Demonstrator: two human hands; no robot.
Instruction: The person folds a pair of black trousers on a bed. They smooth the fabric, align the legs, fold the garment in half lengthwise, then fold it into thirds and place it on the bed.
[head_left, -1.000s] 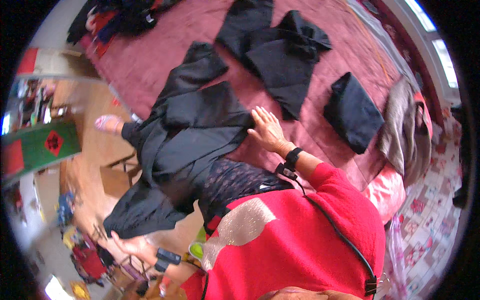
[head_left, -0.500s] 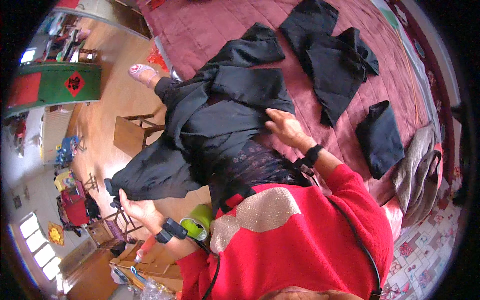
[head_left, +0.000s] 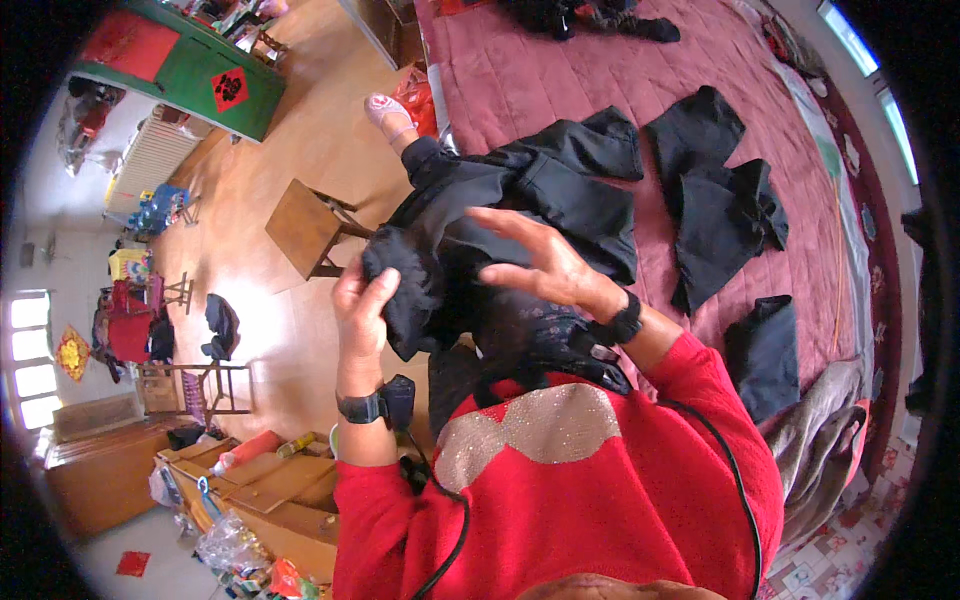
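One big pink bed (head_left: 590, 85) has a long black garment (head_left: 545, 190) lying over its left edge, more black clothes (head_left: 715, 205) to the right of it, and a smaller folded black cloth (head_left: 765, 360) nearer the right edge. The left hand (head_left: 365, 305) holds tight to a bunched part of the garment, and the right hand (head_left: 545, 265), fingers spread over the garment, holds nothing.

A quilted, dusty-pink plush bed cover (head_left: 540, 85) bears part of a black cloth garment (head_left: 590, 205), a crumpled black piece (head_left: 720, 200), a smaller flat black cloth (head_left: 763, 360) and dark bunched clothing (head_left: 590, 16). A square brown wooden stool (head_left: 306, 228) stands on the tan floor (head_left: 215, 245).
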